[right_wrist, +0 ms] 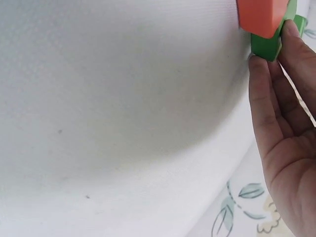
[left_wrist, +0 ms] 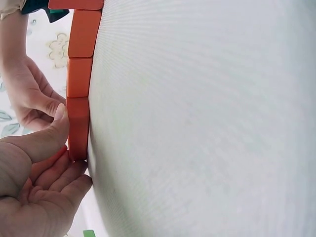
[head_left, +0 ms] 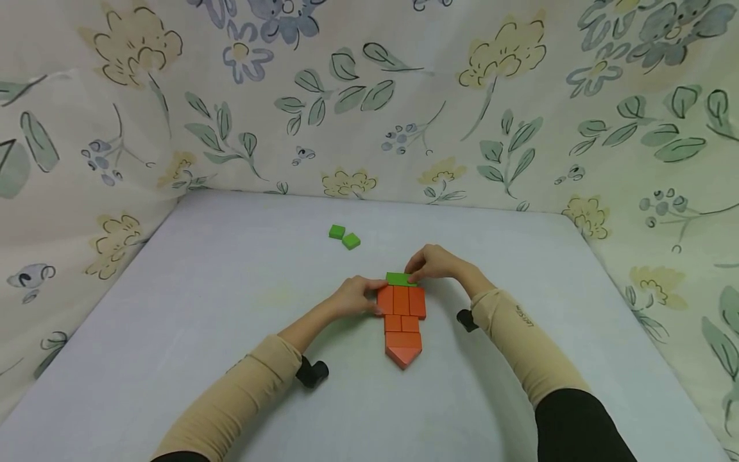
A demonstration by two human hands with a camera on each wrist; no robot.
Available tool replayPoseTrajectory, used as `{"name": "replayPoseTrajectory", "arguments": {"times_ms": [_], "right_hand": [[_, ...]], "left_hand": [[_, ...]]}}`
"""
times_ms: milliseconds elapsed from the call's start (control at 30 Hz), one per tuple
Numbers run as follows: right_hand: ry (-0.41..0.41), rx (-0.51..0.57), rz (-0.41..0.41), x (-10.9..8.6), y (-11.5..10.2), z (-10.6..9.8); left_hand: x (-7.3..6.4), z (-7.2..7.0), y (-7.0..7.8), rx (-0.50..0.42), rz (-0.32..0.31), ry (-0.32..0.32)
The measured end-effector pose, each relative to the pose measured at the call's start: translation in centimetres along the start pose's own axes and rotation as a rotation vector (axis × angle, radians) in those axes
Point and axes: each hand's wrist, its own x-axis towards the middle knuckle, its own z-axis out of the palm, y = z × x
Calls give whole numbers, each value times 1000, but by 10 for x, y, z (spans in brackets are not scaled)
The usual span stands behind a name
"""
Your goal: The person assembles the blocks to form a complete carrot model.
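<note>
On the white table, flat orange blocks (head_left: 401, 300) lie against one another in a column, ending in a triangular block (head_left: 403, 356) that points toward the person. A green rectangular block (head_left: 397, 278) lies along the column's far end. My left hand (head_left: 353, 297) pinches the left corner of the wide orange row, with a fingertip at the green block's left end; in the left wrist view its thumb (left_wrist: 59, 112) lies against an orange block (left_wrist: 78, 126). My right hand (head_left: 435, 262) pinches the green block's right end, thumb on top and a finger at its side in the right wrist view.
Two loose green blocks (head_left: 351, 240) lie farther back on the table, close to each other. A flower-print cloth (head_left: 369, 128) hangs along the back and sides of the white tabletop (head_left: 260, 256). Both wrists wear small black cameras (head_left: 312, 373).
</note>
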Motion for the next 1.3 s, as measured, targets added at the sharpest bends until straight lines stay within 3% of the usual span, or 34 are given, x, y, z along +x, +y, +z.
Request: {"name": "replayPoseTrajectory", "arguments": {"times_ms": [133,533,733,933,1100,1300], "right_hand": [[-3,-22,7,8,-8,-5],[170,-134,-99,69,-59,-4],[120,-258,-79,87,-80,9],[65,-345,-43,94,-88,18],[64,-425,-79,92,-84,16],[50,-424,-90,86,-70,8]], "left_hand": [[-1,-2,-2,7,-8,-1],[-1,-6,-5,5,56,-7],[1,-3,-4,24,123,2],[4,0,-3,87,151,4],[3,1,-2,79,122,3],[-2,-2,-2,70,78,14]]}}
